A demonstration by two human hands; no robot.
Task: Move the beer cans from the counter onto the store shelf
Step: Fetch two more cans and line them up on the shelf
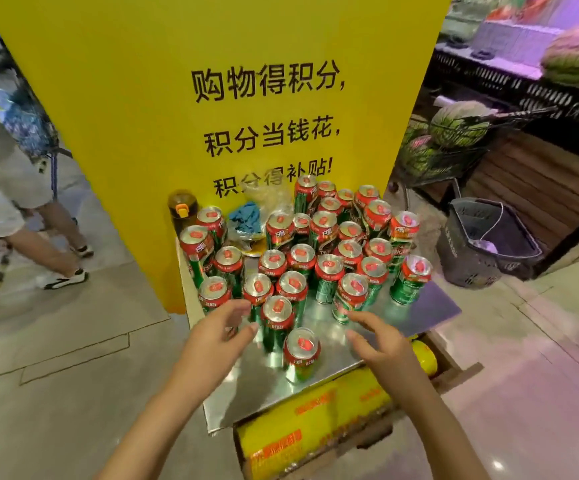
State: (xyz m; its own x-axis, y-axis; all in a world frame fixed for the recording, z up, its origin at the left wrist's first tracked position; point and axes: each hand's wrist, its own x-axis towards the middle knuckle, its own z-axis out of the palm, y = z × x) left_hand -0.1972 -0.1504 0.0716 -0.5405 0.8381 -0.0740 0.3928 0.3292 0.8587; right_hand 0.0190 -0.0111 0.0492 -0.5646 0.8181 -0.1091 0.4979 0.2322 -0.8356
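Item: beer cans (301, 258), green bodies with red-banded tops, some thirty standing upright in a loose cluster on a steel tabletop (419, 310). None has left it; no store shelf can be made out from here.

Nearest stock: one lone can (301, 353) stands apart at the front edge; a second can (277, 320) stands just behind it, beside the front row.

Hands: left hand (217, 336) and right hand (379, 341) both reach in over the front of the tabletop, fingers spread and relaxed, grasping nothing. They flank the two front cans, one on each side, near but apart from them.

Backdrop: yellow sign board (246, 98) with black lettering rises directly behind the cluster. A brown bottle with an orange cap (182, 209) and blue cloth (246, 216) in a clear bag sit at the rear left among the cans.

Surroundings: yellow film rolls (315, 414) in an open box below the tabletop; dark basket (482, 244) on the floor to the right; watermelons (461, 124) in a wire cart beyond; a passer-by's legs (52, 244) at far left.

Step in hand, as judged: the reach for a first pick-up. The next move calls for each hand to close round one front can, lifting straight up so neighbours are not toppled.
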